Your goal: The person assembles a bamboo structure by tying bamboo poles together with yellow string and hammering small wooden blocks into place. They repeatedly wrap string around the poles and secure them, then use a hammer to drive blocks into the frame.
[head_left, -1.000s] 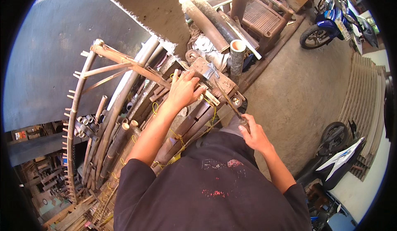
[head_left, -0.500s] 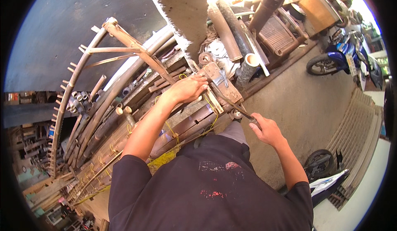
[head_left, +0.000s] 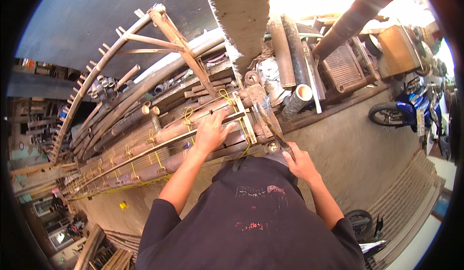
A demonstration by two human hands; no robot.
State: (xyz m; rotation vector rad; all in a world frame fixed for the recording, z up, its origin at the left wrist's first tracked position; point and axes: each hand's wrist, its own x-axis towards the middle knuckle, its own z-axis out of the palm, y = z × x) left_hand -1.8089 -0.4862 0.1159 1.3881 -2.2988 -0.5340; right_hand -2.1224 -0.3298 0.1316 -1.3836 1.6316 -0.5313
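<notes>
My left hand [head_left: 209,131] is round a long, thin bamboo strip [head_left: 159,146], with the dark front end coming out between thumb and fingers. That strip runs back to the far left along a long bamboo frame [head_left: 166,133] tied with yellow cord [head_left: 188,116]. In my right hand [head_left: 302,163] is the handle of a long, dark-bladed knife [head_left: 271,127]. Its blade slants up and left, over the frame's near end. A pale crosspiece [head_left: 245,117] and a wooden block [head_left: 255,96] are at that end, beside the strip's tip.
A curved bamboo rack with pegs [head_left: 99,69] rises at the left, with bamboo poles [head_left: 130,98] piled behind it. Thick tubes [head_left: 296,101] lean near a pillar [head_left: 237,23]. A blue motorcycle [head_left: 406,108] stands at the right, near stacked corrugated sheets [head_left: 403,195].
My left hand has moved back from the block and now grips the strip. The knife stays in my right hand, its blade now steeper. The view has shifted, showing more of the frame.
</notes>
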